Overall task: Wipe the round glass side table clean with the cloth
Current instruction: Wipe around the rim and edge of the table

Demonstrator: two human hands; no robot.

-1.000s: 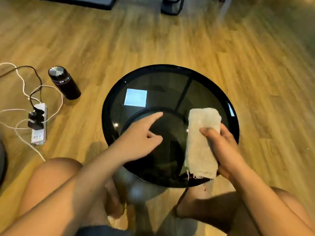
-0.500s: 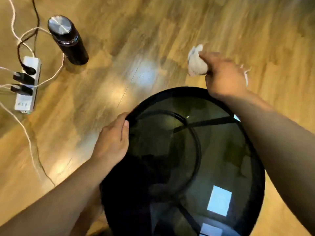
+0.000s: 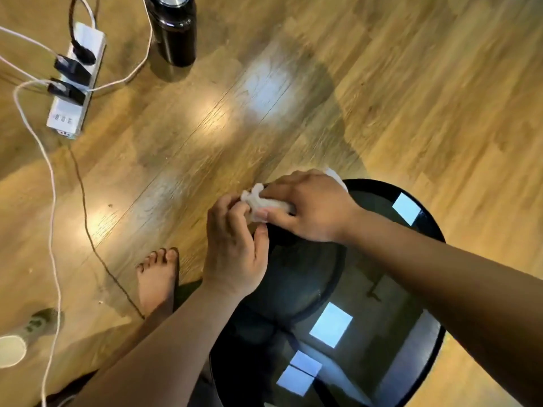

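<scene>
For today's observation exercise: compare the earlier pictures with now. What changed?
The right hand brought the bunched white cloth down to the round black glass table's far rim; the left hand moved beside it, fingers reaching the cloth. The right hand's grip stayed.

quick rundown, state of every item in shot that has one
cloth: bunched, gripped at the table's far rim
right hand: closed on the cloth
left hand: fingers touching the cloth
glass table: upright, glossy with reflections
bottle: standing, capped
power strip: three plugs in
</scene>
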